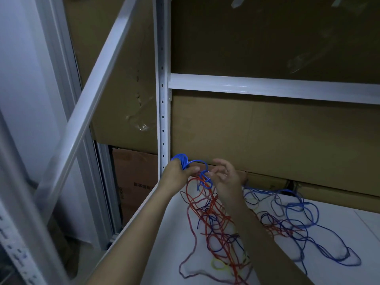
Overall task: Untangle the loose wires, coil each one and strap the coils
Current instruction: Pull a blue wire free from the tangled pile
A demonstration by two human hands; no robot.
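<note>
I keep the blue coil up off the shelf in my left hand, raised near the white upright post, so the turns I have gathered cannot drop back into the mess and knot up again. My left fingers are curled round the bundle, thumb side pinching it where the loops cross. From there the free run of blue wire arcs right and loops down in front of my right hand, whose fingers are half spread and loosely bent, the tips at that small loop (whether they truly pinch it or only touch it I cannot tell, the frame is soft there). I judge I am feeding the next turn towards the coil.

Both forearms reach from the near edge towards the far left corner of the white shelf, left wrist cocked up, right palm turned leftward.

The rest of the tangle lies below my hands: red wires hang from near my fingers and spill towards me, more blue loops sprawl to the right, and a yellow strand sits near. No strap shows anywhere, so strapping looks a long way off. Brown cardboard backs the shelf on the far side.
</note>
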